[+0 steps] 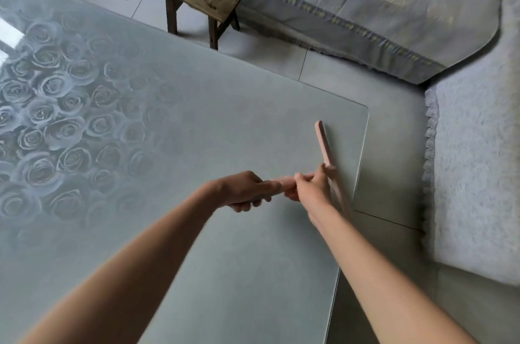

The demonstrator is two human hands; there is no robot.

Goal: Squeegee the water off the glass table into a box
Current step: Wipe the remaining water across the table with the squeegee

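On the frosted glass table (197, 118), left hand (242, 189) and right hand (309, 186) curled round slim pink squeegee (323, 144).

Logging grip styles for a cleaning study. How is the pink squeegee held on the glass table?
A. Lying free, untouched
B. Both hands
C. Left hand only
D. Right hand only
B: the left hand and the right hand both grip the pink squeegee by its handle, with its blade near the right edge of the glass table.
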